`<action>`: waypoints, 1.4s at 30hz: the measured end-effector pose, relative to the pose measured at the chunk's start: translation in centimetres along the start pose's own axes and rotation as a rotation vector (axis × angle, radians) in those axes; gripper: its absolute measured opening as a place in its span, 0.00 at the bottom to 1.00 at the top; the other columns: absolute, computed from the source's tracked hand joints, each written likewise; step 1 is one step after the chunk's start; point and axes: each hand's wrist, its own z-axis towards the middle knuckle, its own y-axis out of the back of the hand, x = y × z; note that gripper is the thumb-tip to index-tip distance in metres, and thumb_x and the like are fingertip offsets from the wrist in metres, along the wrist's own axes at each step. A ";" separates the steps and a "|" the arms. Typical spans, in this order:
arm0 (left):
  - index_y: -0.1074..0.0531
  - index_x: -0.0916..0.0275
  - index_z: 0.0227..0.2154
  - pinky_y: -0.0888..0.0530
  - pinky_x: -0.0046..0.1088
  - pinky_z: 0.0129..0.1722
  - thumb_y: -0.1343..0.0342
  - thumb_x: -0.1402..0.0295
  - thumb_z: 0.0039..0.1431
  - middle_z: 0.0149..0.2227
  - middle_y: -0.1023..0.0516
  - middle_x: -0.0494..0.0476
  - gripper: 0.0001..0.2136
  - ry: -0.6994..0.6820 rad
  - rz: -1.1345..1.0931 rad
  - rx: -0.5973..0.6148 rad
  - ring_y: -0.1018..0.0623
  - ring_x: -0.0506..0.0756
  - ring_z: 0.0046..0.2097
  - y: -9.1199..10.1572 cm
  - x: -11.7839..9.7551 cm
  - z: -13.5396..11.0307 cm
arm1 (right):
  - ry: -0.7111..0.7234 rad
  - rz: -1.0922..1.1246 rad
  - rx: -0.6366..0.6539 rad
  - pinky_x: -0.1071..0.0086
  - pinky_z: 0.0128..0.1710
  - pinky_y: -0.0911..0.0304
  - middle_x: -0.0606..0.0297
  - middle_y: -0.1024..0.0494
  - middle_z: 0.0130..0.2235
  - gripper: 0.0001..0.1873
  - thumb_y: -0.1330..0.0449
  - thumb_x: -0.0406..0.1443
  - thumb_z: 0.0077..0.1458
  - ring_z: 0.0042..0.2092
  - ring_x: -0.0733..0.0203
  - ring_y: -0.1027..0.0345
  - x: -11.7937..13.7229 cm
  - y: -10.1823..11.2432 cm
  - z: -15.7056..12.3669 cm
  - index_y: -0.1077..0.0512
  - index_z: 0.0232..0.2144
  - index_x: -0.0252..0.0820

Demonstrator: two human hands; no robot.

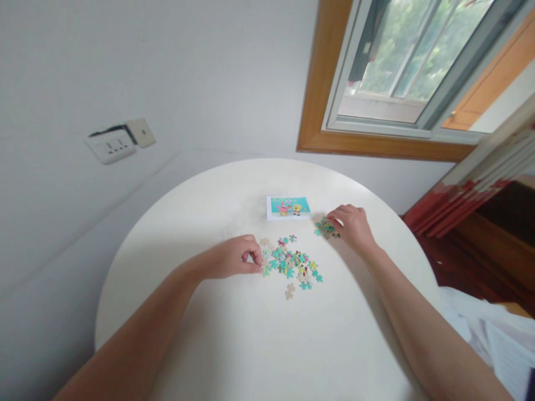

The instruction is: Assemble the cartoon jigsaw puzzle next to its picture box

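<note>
A heap of small jigsaw pieces (pixel 292 263), mostly teal with some yellow and beige, lies in the middle of the round white table (pixel 188 223). My left hand (pixel 236 256) rests at the heap's left edge, its fingers pinched together on a piece. My right hand (pixel 351 225) lies further back on the right, fingers curled over a smaller cluster of joined pieces (pixel 326 227). A small picture card (pixel 288 206) with cartoon figures on a teal ground lies just behind the pieces.
The table stands against a white wall with a socket plate (pixel 111 146) at the left. A wood-framed window (pixel 401 78) is behind at the right. Red and white cloth (pixel 468 200) hangs beside the table's right edge, and white papers (pixel 497 334) lie at the lower right.
</note>
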 end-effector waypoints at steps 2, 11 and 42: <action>0.26 0.63 0.31 0.31 0.25 0.38 0.45 0.58 0.54 0.36 0.28 0.55 0.12 0.009 -0.019 -0.011 0.28 0.51 0.36 0.1 0.0 0.0 | 0.004 -0.018 0.036 0.64 0.39 0.52 0.61 0.21 0.38 0.10 0.44 0.32 0.57 0.42 0.56 0.34 -0.1 0.2 0.0 0.22 0.34 0.45; 0.31 0.63 0.29 0.34 0.22 0.26 0.41 0.57 0.48 0.23 0.28 0.49 0.14 0.215 -0.382 -0.153 0.29 0.48 0.25 -0.1 -0.2 1.0 | 0.024 0.115 -0.006 0.63 0.40 0.45 0.60 0.21 0.40 0.17 0.48 0.25 0.55 0.42 0.56 0.33 1.2 1.9 0.0 0.22 0.38 0.45; 0.30 0.63 0.37 0.27 0.30 0.39 0.44 0.57 0.54 0.34 0.22 0.55 0.15 0.099 -0.355 -0.337 0.23 0.54 0.37 -1.0 -0.2 1.8 | 0.030 0.094 -0.135 0.63 0.39 0.46 0.59 0.20 0.33 0.10 0.44 0.35 0.58 0.37 0.57 0.32 -0.4 1.8 0.2 0.22 0.32 0.42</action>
